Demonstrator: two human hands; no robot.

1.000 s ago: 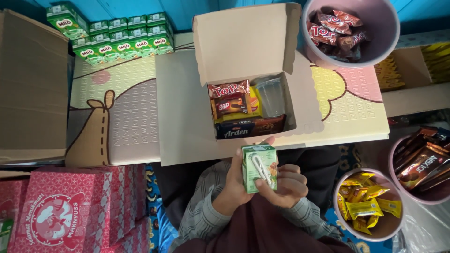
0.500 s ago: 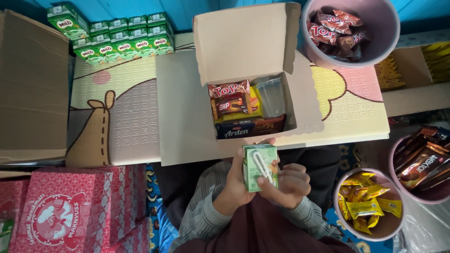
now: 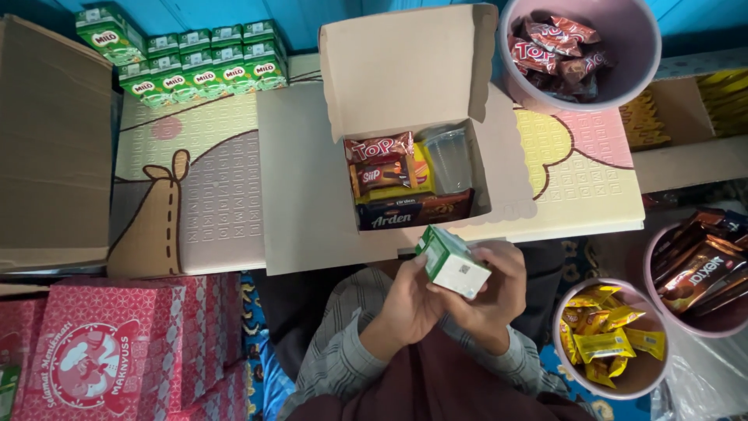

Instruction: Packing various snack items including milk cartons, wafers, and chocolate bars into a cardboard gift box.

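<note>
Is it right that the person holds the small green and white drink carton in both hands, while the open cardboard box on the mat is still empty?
Not quite. The head view shows both the left hand and right hand on the small green and white drink carton, but the open cardboard box is not empty: it holds wrapped snack packets and a clear plastic cup.

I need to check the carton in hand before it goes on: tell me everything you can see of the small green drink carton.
The small green drink carton is a green and white paperboard box, seemingly sealed and undented. It is tilted, its white end face toward the camera. The left hand and right hand grip it from both sides, just in front of the open cardboard box.
</note>
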